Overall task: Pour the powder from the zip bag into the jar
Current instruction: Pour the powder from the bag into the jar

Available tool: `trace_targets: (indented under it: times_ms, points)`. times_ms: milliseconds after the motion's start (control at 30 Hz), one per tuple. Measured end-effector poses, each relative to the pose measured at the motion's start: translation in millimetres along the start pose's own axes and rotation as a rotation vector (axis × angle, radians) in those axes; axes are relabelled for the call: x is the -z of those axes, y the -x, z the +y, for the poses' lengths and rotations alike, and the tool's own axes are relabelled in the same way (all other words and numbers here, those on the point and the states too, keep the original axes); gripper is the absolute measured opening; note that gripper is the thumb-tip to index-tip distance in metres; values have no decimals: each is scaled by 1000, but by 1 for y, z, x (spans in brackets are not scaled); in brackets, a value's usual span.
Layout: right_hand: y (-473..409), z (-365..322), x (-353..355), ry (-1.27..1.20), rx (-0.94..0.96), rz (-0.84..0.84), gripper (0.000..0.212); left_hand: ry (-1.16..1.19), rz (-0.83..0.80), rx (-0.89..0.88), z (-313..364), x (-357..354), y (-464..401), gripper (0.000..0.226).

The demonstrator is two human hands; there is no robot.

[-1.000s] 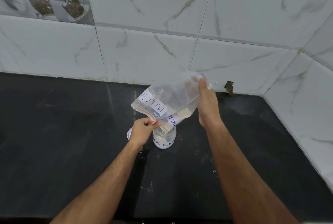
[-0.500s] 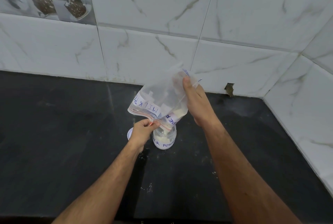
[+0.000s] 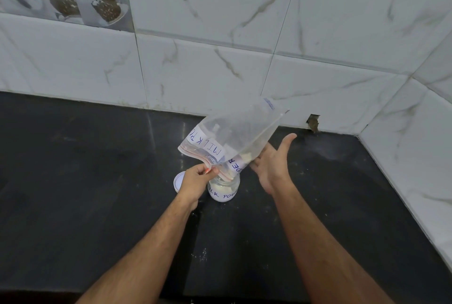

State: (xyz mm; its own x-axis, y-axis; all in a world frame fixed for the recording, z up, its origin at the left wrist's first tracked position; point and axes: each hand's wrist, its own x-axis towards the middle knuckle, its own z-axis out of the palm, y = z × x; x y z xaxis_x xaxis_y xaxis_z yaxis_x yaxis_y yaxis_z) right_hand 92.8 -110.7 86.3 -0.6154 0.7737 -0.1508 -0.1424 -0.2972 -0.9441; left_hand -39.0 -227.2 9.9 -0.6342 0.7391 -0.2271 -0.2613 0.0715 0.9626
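zip bag (image 3: 234, 134): clear, labelled "MILK PO…ER", upended over the jar, mouth down at the left fingertips, closed bottom corner up and away toward the wall.
powder (image 3: 244, 156): small pale clump left in the low corner of the bag, just beside the right fingers; most of the bag looks empty.
left hand (image 3: 197, 181): fingers pinched shut on the bag's zip edge, steering the mouth onto the jar rim.
right hand (image 3: 274, 164): open, fingers spread, palm facing the bag; fingertips near or brushing the bag's underside, cannot tell which; holding nothing.
jar (image 3: 223, 188): small glass, "MILK POW…" label, upright directly under the left fingertips; pale powder inside, fill level hard to judge.
lid (image 3: 178, 181): white, behind the left knuckles, beside the jar, off.
step: likely tapping out the last of the powder, pour nearly done.
how to do well: keep the pinch on the mouth steady over the rim, tap the bag's side lightly with the right fingers, hold the bag steep so the clump slides.
risk: hard tap could swing the mouth off the rim.
countertop (image 3: 97, 181): black, faint white specks near the forearms.
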Motion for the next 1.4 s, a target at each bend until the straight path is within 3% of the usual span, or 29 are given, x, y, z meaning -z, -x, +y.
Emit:
trace_targets:
  times_ms: [367, 567, 667, 800, 933, 1067, 1200, 1333, 1400]
  points:
    - [1, 4, -8, -49, 63, 37, 114, -2, -7, 38, -4, 6, -3, 5]
    - [-1, 10, -9, -64, 28, -21, 117, 59, -6, 27, -4, 5, -6, 14]
    - [3, 10, -13, -37, 26, -92, 114, 94, -4, 23, -3, 4, -6, 19]
    - [2, 15, -14, -10, 67, -23, 113, 87, -6, 18, -3, 5, -7, 11]
    - [7, 16, -20, 28, 84, -151, 101, 102, 4, 7, -6, 4, -6, 15]
    - [7, 20, -22, 40, 138, -44, 107, 133, 9, -6, -4, -1, -5, 16]
    - [11, 22, -25, 73, 111, -146, 102, 158, 12, -21, -2, -4, -4, 18]
    - [10, 24, -25, 79, 150, -91, 85, 142, 30, -27, -2, -5, -3, 16]
    - [10, 23, -24, 77, 144, -129, 90, 142, 41, -29, -1, -6, -3, 15]
